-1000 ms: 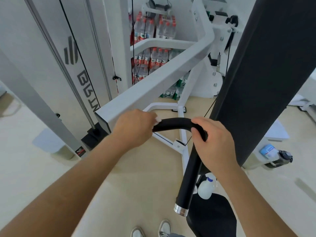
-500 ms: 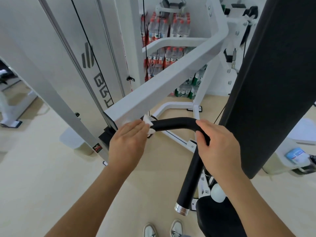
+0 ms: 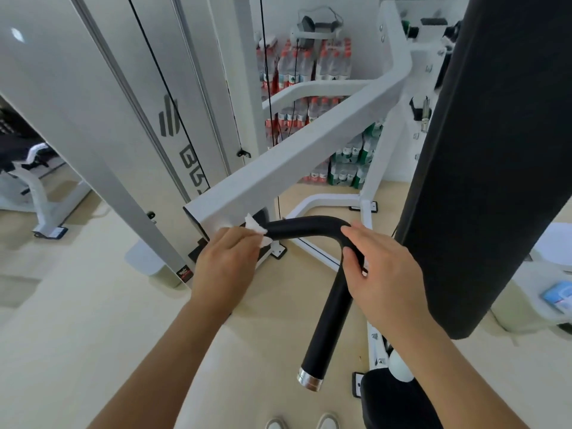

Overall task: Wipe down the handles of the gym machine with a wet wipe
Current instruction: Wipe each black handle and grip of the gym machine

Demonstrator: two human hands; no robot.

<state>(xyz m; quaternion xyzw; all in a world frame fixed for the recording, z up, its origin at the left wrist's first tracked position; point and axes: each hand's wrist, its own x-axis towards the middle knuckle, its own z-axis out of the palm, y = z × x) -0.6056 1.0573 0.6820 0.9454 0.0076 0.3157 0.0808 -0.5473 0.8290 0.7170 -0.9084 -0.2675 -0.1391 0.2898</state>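
Head view looks down on a black bent handle (image 3: pixel 309 228) that sticks out from the end of a white machine arm (image 3: pixel 278 168). It turns at an elbow and then runs down toward the viewer to a silver end cap (image 3: pixel 309 379). The left hand (image 3: pixel 227 264) is at the handle's inner end, just below the arm's open end, with its fingers (image 3: pixel 244 239) bent over a crumpled white wet wipe (image 3: pixel 255 230). It presses the wipe against the black tube, and only the wipe's edges show past the knuckles. The right hand (image 3: pixel 383 274) grips the handle at the elbow, fingers curled over the top of the bend and the thumb lying against the near side of the tube. A tall black pad (image 3: pixel 495 150) stands just right of that hand. Packs of bottled water (image 3: pixel 309 66) are stacked against the far wall behind the frame. The toes of two pale shoes (image 3: pixel 328 422) show on the beige floor (image 3: pixel 77 320) at the bottom edge.
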